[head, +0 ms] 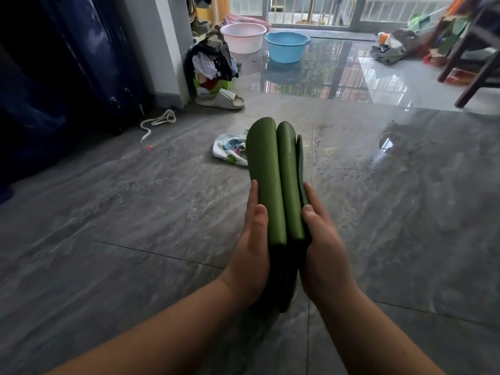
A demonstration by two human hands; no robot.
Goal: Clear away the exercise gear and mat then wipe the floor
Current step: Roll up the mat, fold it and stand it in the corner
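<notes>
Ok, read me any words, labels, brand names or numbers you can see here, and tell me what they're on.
None can be read.
Folded green mat: plain, no print.
Patterned cloth on the floor: coloured pictures only, no letters visible.
Green bag under the clothes: markings too blurred to read.

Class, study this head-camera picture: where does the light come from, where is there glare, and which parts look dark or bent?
Head view: daylight enters from the balcony door at the back; glare on the wet floor on the right; dark cabinet on the left is underexposed; wide-angle lens bends the edges; the folded green mat is sharp.
</notes>
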